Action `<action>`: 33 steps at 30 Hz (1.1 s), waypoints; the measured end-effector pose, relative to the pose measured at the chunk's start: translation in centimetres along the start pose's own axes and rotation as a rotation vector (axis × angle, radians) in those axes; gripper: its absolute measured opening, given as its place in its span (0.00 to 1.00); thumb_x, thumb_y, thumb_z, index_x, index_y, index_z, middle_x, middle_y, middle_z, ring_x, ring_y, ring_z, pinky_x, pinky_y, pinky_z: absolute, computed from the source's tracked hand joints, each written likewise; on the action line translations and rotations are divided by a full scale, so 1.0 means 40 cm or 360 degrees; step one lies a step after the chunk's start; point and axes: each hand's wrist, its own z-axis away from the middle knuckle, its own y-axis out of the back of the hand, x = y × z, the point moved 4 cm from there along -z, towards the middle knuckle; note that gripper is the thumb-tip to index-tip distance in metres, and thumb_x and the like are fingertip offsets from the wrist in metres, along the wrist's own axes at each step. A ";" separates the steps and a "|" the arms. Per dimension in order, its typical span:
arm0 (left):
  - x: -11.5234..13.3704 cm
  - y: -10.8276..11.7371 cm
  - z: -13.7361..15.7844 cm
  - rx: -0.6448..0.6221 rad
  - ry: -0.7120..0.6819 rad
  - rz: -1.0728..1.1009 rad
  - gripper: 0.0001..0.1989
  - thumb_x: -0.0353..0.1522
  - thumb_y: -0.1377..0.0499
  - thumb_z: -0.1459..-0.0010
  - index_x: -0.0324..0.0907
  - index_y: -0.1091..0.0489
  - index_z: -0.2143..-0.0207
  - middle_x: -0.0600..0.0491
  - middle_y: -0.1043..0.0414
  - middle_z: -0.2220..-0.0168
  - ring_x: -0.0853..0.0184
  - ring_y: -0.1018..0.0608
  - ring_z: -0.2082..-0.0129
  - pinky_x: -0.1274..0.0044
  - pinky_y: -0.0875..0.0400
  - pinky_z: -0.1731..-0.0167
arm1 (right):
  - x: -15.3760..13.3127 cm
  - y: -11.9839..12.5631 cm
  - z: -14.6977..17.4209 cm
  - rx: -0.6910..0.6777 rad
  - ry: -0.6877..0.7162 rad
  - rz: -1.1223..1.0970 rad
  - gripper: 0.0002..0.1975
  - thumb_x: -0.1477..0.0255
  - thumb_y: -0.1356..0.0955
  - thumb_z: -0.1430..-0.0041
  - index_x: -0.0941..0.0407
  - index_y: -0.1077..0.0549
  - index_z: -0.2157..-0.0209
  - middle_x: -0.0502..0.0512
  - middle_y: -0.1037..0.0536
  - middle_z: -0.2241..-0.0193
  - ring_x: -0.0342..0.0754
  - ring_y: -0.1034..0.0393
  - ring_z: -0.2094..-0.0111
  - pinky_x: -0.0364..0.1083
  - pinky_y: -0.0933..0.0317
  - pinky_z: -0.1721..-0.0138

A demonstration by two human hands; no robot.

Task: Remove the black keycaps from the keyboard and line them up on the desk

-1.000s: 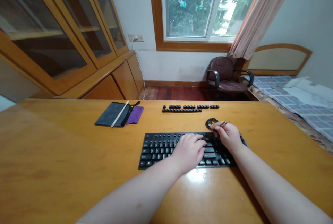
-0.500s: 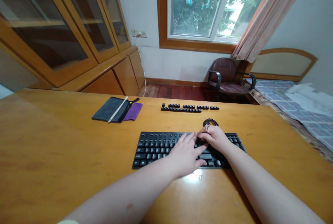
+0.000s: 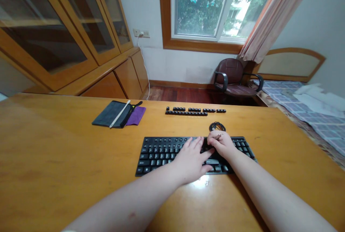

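A black keyboard (image 3: pixel 159 156) lies across the table in front of me. My left hand (image 3: pixel 192 158) rests flat on its middle, fingers spread and holding nothing. Just right of it, my right hand (image 3: pixel 221 145) is closed over the upper keys. A slim brownish thing (image 3: pixel 218 137) shows between its fingers; most of it is hidden, so its kind is unclear. Both hands cover the keys beneath them. Behind the right hand lies a coiled black cable (image 3: pixel 217 125). Farther back, loose black keycaps (image 3: pixel 185 113) stand in two rows.
At the left lie a dark grey zip pouch (image 3: pixel 106 114), a thin whitish stick (image 3: pixel 120 114) across it and a purple cloth (image 3: pixel 136 116). Beyond the table (image 3: pixel 67 145) are a brown armchair (image 3: pixel 231 75), a bed (image 3: pixel 293 95) and a wooden cabinet (image 3: pixel 104 86).
My right hand has turned slightly, and the brownish thing in it now points to the upper right. The left hand stays in place on the keyboard. The view has shifted a little.
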 end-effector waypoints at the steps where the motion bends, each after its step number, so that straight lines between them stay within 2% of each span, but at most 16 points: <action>1: 0.000 0.000 0.000 -0.0001 -0.0003 -0.0001 0.29 0.48 0.51 0.41 0.50 0.47 0.39 0.43 0.48 0.37 0.54 0.46 0.37 0.58 0.53 0.41 | -0.001 -0.001 0.002 0.0032 -0.0026 0.0046 0.19 0.65 0.39 0.40 0.57 0.30 0.81 0.51 0.29 0.83 0.42 0.36 0.80 0.43 0.42 0.74; 5: 0.000 -0.004 0.001 0.0010 -0.0005 -0.0003 0.30 0.49 0.51 0.42 0.51 0.47 0.39 0.43 0.50 0.37 0.54 0.47 0.37 0.58 0.53 0.41 | -0.004 0.001 0.011 0.0180 -0.0141 0.0116 0.21 0.67 0.39 0.40 0.56 0.35 0.85 0.49 0.34 0.86 0.41 0.40 0.82 0.43 0.45 0.76; 9: -0.004 -0.009 0.003 0.0011 0.0014 0.0026 0.27 0.48 0.52 0.41 0.51 0.44 0.41 0.43 0.52 0.36 0.54 0.47 0.37 0.58 0.54 0.41 | 0.010 0.034 0.019 0.0639 -0.0393 -0.0047 0.24 0.64 0.42 0.38 0.55 0.39 0.87 0.49 0.38 0.87 0.42 0.42 0.82 0.43 0.46 0.78; 11: -0.005 -0.009 0.003 0.0013 0.0018 0.0040 0.27 0.48 0.52 0.41 0.51 0.44 0.41 0.43 0.51 0.36 0.54 0.47 0.37 0.59 0.54 0.41 | 0.020 0.045 0.020 0.0736 -0.0495 -0.0102 0.24 0.62 0.42 0.38 0.55 0.39 0.86 0.49 0.39 0.88 0.42 0.44 0.83 0.43 0.47 0.79; 17: -0.004 0.004 0.003 0.0026 0.0029 0.0100 0.26 0.46 0.49 0.41 0.51 0.42 0.42 0.44 0.50 0.37 0.54 0.46 0.37 0.58 0.54 0.41 | 0.041 0.034 0.013 0.0585 -0.0476 -0.0202 0.25 0.57 0.41 0.40 0.56 0.36 0.85 0.50 0.37 0.87 0.43 0.42 0.81 0.44 0.45 0.77; 20: -0.005 0.013 0.001 0.0062 0.0064 0.0192 0.24 0.44 0.46 0.43 0.49 0.39 0.45 0.46 0.45 0.39 0.54 0.44 0.38 0.59 0.52 0.41 | 0.053 0.027 0.014 0.0621 -0.0498 -0.0418 0.24 0.56 0.40 0.41 0.56 0.35 0.84 0.49 0.37 0.86 0.42 0.42 0.82 0.42 0.46 0.80; 24: -0.032 0.030 -0.005 0.0257 0.0406 0.0495 0.20 0.37 0.42 0.46 0.42 0.37 0.51 0.47 0.31 0.51 0.58 0.30 0.49 0.65 0.38 0.47 | 0.059 0.016 0.011 0.0604 -0.0529 -0.0799 0.23 0.53 0.38 0.43 0.57 0.33 0.80 0.48 0.37 0.86 0.39 0.44 0.87 0.40 0.50 0.86; 26: -0.047 0.036 -0.006 0.0325 0.0546 0.0654 0.22 0.36 0.41 0.47 0.42 0.39 0.49 0.48 0.30 0.52 0.60 0.27 0.53 0.67 0.34 0.51 | 0.056 0.007 0.007 0.0480 -0.0542 -0.0966 0.23 0.51 0.37 0.45 0.57 0.31 0.77 0.48 0.34 0.85 0.40 0.41 0.87 0.40 0.47 0.86; 28: -0.053 0.041 -0.007 0.0362 0.0565 0.0754 0.24 0.35 0.40 0.47 0.43 0.40 0.48 0.49 0.30 0.51 0.61 0.27 0.54 0.68 0.33 0.51 | 0.054 -0.005 0.004 0.0347 -0.0602 -0.1111 0.23 0.49 0.36 0.48 0.57 0.31 0.74 0.50 0.30 0.83 0.42 0.36 0.86 0.42 0.41 0.84; 33: -0.062 0.040 -0.008 0.0408 0.0556 0.0869 0.15 0.33 0.44 0.44 0.46 0.35 0.52 0.53 0.27 0.56 0.63 0.26 0.56 0.71 0.31 0.54 | 0.060 -0.025 -0.001 0.0211 -0.0728 -0.1290 0.24 0.47 0.33 0.52 0.57 0.32 0.72 0.52 0.27 0.81 0.45 0.32 0.85 0.45 0.36 0.82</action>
